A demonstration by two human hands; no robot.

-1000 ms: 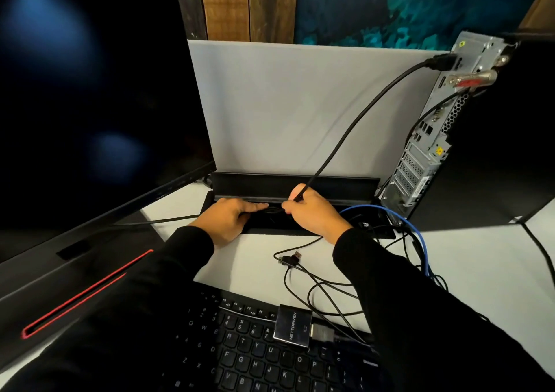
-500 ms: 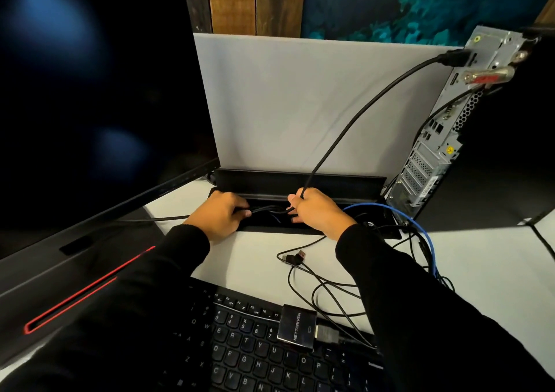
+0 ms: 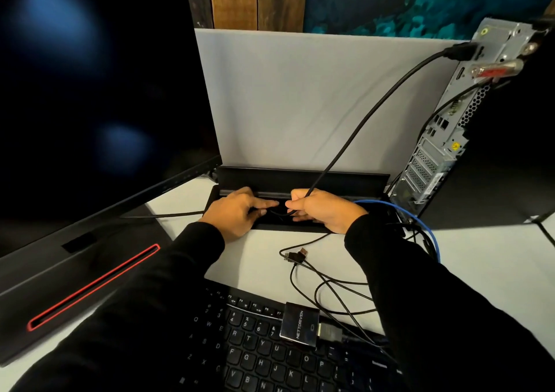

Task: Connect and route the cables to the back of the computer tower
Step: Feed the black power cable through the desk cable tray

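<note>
Nearest edge: a black keyboard (image 3: 264,352) is lying on the white desk (image 3: 480,271), with a small silver adapter box (image 3: 299,324) sitting on its far right keys
Near middle: thin black cables (image 3: 324,286) are looping loosely over the desk just beyond the keyboard, a loose pair of plugs (image 3: 295,256) lying at their far end
Left side: a dark monitor (image 3: 90,106) is standing over a base with a red-edged slot (image 3: 93,286)
Left hand (image 3: 237,211): it is resting at the near lip of the black cable tray (image 3: 345,181), forefinger reaching right, its other fingers curling down onto a thin cable in the tray opening; whether they are truly gripping it I cannot tell
Right hand (image 3: 324,210): it is clamping its curled fingers round the thick black cable (image 3: 360,127), just right of the left forefinger
Thick black cable: it is rising from the right hand, far and to the right, and is sitting plugged into the top of the computer tower (image 3: 444,139)
Right, farther: the tower is standing upright with its metal back panel facing left, a blue cable (image 3: 420,226) arcing at its foot
Far: a grey panel (image 3: 300,97) is standing behind the tray
</note>
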